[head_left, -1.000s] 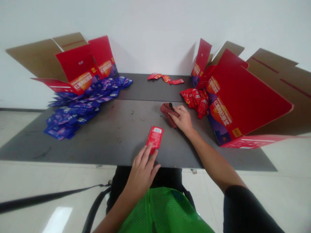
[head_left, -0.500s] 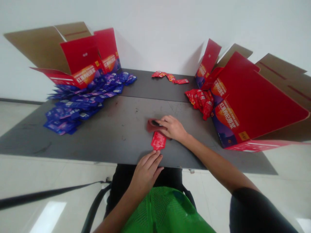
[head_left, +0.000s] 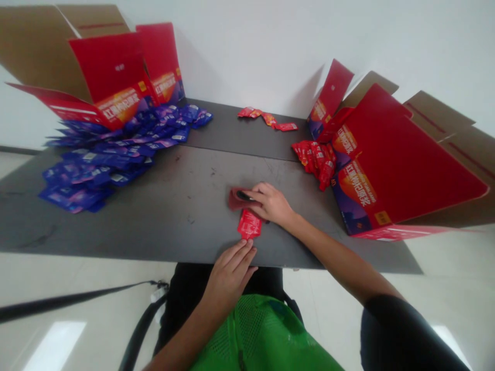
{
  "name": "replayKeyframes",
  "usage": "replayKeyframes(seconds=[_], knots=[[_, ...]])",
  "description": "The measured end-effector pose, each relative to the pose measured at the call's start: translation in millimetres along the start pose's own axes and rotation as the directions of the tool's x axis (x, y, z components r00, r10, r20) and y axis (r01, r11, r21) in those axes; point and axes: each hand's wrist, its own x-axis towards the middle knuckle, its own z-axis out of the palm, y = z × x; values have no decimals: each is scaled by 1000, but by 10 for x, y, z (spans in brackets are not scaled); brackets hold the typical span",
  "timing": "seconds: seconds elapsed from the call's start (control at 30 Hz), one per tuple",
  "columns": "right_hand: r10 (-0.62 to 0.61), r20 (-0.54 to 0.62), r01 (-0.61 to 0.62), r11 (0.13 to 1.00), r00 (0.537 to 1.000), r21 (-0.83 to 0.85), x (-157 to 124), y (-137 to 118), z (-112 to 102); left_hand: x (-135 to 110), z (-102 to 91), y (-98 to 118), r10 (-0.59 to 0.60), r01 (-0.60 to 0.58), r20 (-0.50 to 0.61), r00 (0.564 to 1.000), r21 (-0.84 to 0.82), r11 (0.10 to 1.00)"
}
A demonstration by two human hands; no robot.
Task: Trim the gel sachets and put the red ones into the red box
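A small red sachet [head_left: 249, 224] lies flat on the grey table near its front edge. My left hand [head_left: 231, 265] rests its outstretched fingertips on the sachet's near end. My right hand [head_left: 273, 202] is closed on a folded brownish-red cloth [head_left: 235, 200], which covers the sachet's far end. Something small and black [head_left: 245, 196] shows in the fold of the cloth beside my right fingers; its kind is unclear. What lies beneath the cloth is hidden.
Blue sachets [head_left: 96, 167] are heaped at left before an open red carton [head_left: 116, 72]. A pile of red sachets [head_left: 317, 159] lies beside large open cartons [head_left: 406, 159] at right. Several red sachets [head_left: 268, 119] lie near the wall. The grey table [head_left: 185, 206] ends close to my body.
The camera view has shifted slightly, so the left carton and blue sachets sit farther left in the picture. Both hands keep nearly the same places on the sachet and cloth.
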Motion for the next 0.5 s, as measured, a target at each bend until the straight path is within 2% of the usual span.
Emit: replayKeyframes(seconds=[0.07,0.13,0.23,0.3,0.37,0.5], knots=[[69,-50,-71,997,996,-34,85,72,-68,-1,7,3,-1,1,6,1000,-10,1000],[74,-89,-75,997,993,-15,72,-23,-128,-11,26,4,-6,6,-5,1000,-20,1000],[-55,-33,56,998,998,42,-105,-297,-109,-29,61,0,-20,19,-37,999,-25,1000],[-136,27,133,988,990,83,-202,-369,-34,-33,67,-2,-28,26,-45,999,-25,999],[-108,31,105,990,994,91,-196,-278,29,-27,54,-2,-24,23,-32,999,-27,999],[83,-59,-84,996,995,-7,39,79,-33,-9,29,3,-12,11,-23,1000,-26,1000]])
